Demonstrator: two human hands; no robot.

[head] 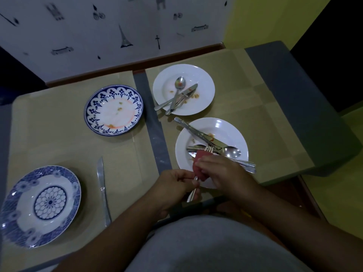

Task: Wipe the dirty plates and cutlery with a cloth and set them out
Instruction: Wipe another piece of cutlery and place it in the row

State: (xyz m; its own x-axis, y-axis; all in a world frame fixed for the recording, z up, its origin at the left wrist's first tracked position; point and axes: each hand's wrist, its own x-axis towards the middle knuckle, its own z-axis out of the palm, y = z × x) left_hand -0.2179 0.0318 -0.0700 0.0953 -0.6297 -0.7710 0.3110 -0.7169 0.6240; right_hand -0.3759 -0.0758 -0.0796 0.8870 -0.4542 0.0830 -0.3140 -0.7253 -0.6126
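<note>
I am wiping a fork [196,185] clean over the near white plate [231,132]. My left hand [174,183] is closed tight around its handle. My right hand [218,169] squeezes the red cloth [200,165] around the fork, just under the prongs. I think I should next lay the fork by the knife [102,185], near the clean blue plate [39,207]

Bare placemat [59,146] between the blue plates [114,110] seems passable; a knife [103,190] flanks it.
</note>
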